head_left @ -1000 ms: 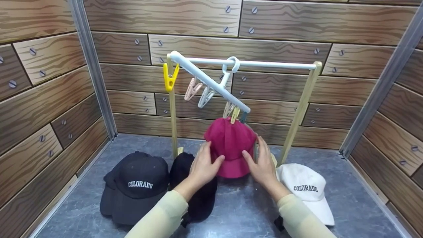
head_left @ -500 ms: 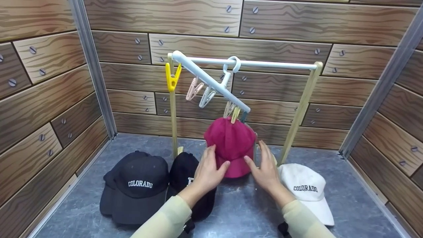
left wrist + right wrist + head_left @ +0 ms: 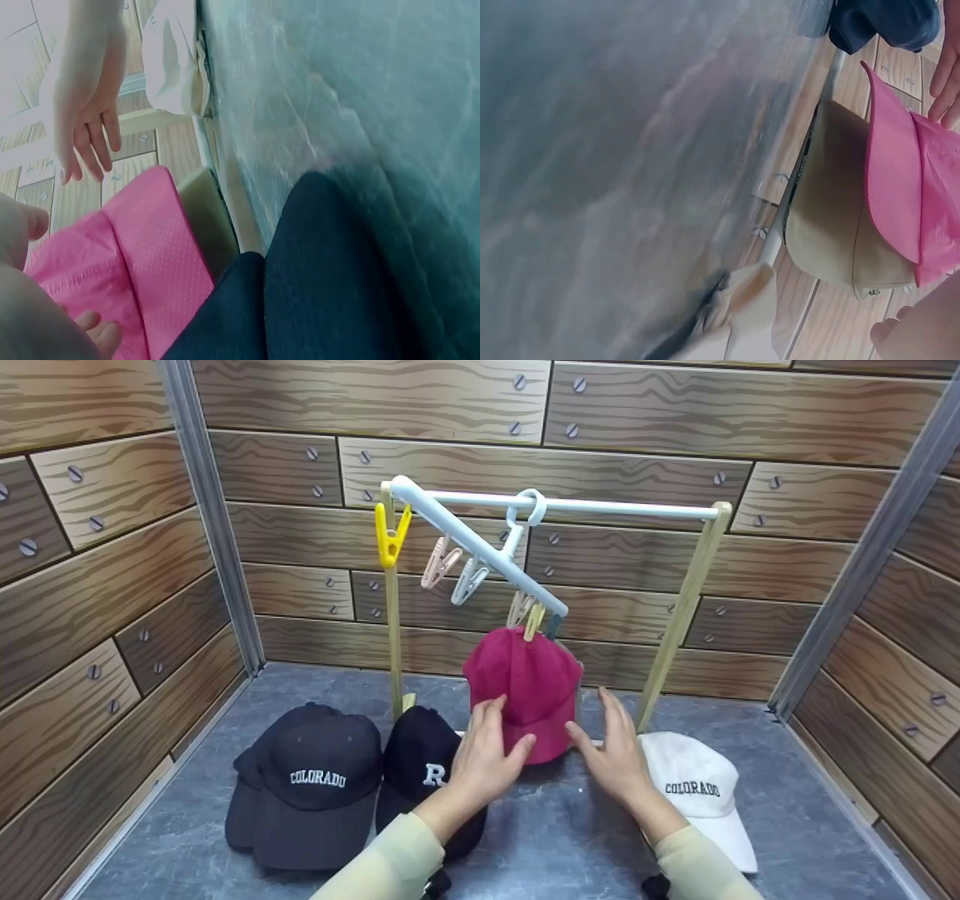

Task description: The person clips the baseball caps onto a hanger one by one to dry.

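A crimson baseball cap [image 3: 521, 667] hangs by its crown from clothespins, one of them a yellow clothespin [image 3: 533, 622], on a tilted white clip hanger [image 3: 480, 544]. My left hand [image 3: 484, 761] is in front of the cap's left side with extended fingers; whether they touch the fabric is unclear. To the right of the brim, my right hand [image 3: 619, 757] is spread and apart from the cap, holding nothing. The right wrist view reveals a khaki cap [image 3: 832, 202] behind the crimson one, mostly hidden from the head camera.
Black Colorado caps [image 3: 319, 780] and a black R cap [image 3: 420, 757] sit at left on the grey tabletop [image 3: 540, 840]. A white Colorado cap [image 3: 690, 780] lies at right. The hanger hooks over a white rail [image 3: 622, 506]; a yellow clip [image 3: 391, 540] hangs at its left end.
Both hands have drawn back from the crimson cap, toward me and slightly right. The R on the black cap has come into view. The cap and hanger look nearly still.
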{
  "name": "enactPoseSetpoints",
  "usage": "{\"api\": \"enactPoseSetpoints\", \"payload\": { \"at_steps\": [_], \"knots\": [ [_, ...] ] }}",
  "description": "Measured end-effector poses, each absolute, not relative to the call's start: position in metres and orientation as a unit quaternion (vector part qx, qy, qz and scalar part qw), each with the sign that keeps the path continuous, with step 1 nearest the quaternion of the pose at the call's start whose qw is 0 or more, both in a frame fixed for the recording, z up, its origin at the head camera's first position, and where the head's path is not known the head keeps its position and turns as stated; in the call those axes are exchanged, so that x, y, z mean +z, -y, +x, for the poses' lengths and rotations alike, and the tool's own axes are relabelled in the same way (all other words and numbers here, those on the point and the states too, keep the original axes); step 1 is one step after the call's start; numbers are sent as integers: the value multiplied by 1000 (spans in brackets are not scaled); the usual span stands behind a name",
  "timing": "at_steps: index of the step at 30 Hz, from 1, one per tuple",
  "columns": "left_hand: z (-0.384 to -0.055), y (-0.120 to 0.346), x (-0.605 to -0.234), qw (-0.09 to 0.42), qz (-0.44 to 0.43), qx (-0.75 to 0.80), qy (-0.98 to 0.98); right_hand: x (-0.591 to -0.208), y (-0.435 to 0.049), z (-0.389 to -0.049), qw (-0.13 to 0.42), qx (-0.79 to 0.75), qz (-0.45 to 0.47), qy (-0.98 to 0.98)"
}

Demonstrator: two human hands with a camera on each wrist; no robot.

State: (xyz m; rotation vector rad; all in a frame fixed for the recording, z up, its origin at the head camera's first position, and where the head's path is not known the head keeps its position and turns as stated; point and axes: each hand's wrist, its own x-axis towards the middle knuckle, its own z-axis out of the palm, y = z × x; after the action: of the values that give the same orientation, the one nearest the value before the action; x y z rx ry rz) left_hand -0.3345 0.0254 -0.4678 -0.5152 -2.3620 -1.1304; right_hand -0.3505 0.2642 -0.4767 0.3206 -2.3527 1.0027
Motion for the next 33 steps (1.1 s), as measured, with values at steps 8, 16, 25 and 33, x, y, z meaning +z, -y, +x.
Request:
{"api": "enactPoseSetpoints", "payload": {
  "at_steps": [8,16,25,33],
  "knots": [
    [-329,-34,-473,242,-211,-406,855,-475,-280,-340,261,374,99,884],
    [-323,-44,-476,219,-223,-396,863,-473,-298,-330,240,375,81,892],
    [-320,-59,-478,201,-246,-396,861,-468,-316,-321,241,381,73,890],
    [-314,-72,-481,141,-237,-407,871,-469,-328,-314,231,369,59,898]
  ]
}}
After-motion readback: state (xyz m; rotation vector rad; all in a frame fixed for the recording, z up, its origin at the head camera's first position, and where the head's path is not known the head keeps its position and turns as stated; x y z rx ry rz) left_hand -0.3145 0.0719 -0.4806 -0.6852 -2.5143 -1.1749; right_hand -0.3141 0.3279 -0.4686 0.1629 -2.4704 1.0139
